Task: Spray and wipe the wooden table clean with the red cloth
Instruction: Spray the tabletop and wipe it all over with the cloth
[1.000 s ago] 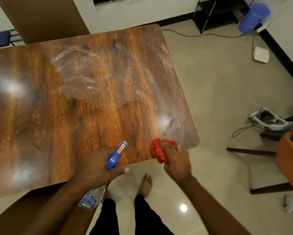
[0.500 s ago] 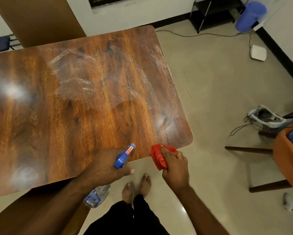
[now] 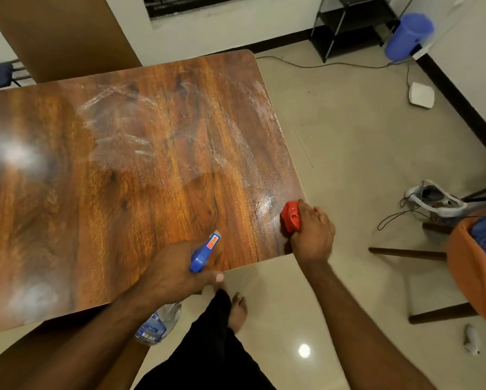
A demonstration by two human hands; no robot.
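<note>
Glossy wooden counter [image 3: 123, 209], smeared wet; right hand [image 3: 312, 235] gripping bunched red cloth [image 3: 291, 218] at near right corner; left hand [image 3: 171, 273] clutching blue-topped spray bottle [image 3: 204, 253].

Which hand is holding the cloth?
The right hand: it grips the red cloth on the table's near corner. The left hand holds the spray bottle instead.

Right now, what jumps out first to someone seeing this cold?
The red cloth, bunched in the right hand on the near right corner of the wooden table, draws the eye first. Next comes the blue-headed spray bottle, gripped by the left hand at the near edge. Whitish wet streaks spread across the table's far half.
</note>
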